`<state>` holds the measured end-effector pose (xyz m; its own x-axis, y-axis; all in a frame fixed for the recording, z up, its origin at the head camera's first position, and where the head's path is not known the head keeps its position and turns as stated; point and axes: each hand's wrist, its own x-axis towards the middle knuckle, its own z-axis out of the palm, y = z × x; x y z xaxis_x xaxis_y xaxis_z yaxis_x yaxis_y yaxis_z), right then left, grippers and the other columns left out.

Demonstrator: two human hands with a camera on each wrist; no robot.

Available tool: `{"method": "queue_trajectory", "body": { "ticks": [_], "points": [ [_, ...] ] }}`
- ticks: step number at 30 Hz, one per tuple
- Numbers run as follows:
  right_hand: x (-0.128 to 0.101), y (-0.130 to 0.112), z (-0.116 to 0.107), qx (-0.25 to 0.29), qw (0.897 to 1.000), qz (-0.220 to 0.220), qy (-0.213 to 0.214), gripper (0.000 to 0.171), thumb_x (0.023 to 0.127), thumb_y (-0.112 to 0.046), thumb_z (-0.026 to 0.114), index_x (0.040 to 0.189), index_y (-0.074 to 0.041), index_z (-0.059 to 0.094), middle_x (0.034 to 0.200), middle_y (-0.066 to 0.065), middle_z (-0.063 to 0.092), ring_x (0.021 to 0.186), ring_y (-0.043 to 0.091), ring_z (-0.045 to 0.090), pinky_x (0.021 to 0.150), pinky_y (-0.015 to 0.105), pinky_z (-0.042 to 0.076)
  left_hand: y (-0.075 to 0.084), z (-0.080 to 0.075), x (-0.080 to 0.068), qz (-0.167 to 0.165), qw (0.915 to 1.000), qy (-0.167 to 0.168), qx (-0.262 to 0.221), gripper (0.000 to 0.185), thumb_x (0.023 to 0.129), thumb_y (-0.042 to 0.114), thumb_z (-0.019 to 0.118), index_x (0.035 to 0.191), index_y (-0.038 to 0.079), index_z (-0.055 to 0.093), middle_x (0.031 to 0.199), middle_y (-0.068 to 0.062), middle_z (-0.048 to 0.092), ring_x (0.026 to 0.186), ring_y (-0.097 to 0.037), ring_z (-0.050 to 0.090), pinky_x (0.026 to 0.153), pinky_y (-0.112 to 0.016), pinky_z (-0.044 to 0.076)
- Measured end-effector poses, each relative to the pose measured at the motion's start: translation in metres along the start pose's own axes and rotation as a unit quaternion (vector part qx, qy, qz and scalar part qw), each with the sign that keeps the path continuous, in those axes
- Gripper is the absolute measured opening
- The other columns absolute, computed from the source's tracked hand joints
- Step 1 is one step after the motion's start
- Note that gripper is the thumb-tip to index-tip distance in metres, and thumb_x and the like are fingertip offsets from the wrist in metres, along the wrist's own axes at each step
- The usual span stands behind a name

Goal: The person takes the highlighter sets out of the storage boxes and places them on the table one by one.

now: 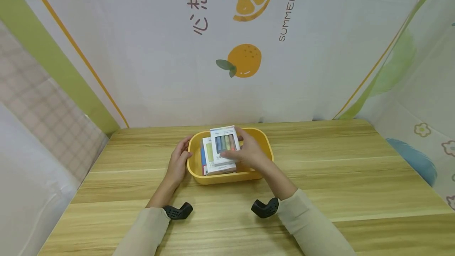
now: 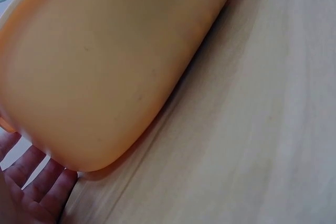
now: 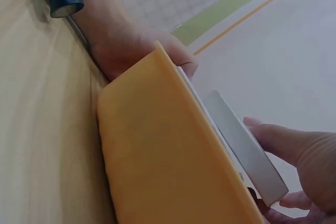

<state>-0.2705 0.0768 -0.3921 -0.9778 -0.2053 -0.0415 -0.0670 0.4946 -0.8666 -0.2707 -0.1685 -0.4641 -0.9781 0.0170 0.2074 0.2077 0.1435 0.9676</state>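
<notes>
A yellow plastic bin (image 1: 227,177) sits at the middle of the wooden table. My left hand (image 1: 184,152) holds its left end, with fingers curled over the rim (image 3: 181,62) and others lying against the outer wall (image 2: 39,184). Over the bin, my right hand (image 1: 237,150) pinches a white box with a window showing several coloured sticks (image 1: 223,143). The box tilts above other boxes (image 1: 209,162) standing inside the bin. In the right wrist view the white box (image 3: 244,150) shows edge-on just beyond the bin's wall (image 3: 168,156).
The wooden table (image 1: 337,169) stretches to both sides and in front of the bin. A printed curtain with oranges (image 1: 245,60) closes off the back and both sides. Black wrist mounts (image 1: 177,211) sit on both forearms near the front.
</notes>
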Motion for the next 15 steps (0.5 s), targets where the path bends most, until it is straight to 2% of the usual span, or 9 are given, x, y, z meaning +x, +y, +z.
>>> {"method": "queue_trajectory", "body": {
  "ticks": [15],
  "points": [
    [0.0028,0.0005,-0.0085,0.008,1.000,0.011,0.001,0.105,0.075,-0.031,0.089,0.160,-0.020,0.029,0.142,0.015,0.051,0.102,0.026,0.060,0.084,0.032,0.055,0.0025,0.0007,-0.0001,-0.014,0.9999,-0.003,0.006,0.060,0.092,0.003,0.037,0.153,0.003,0.038,0.148,-0.024,0.048,0.135,-0.033,0.047,0.090,-0.006,0.042]
  ]
}}
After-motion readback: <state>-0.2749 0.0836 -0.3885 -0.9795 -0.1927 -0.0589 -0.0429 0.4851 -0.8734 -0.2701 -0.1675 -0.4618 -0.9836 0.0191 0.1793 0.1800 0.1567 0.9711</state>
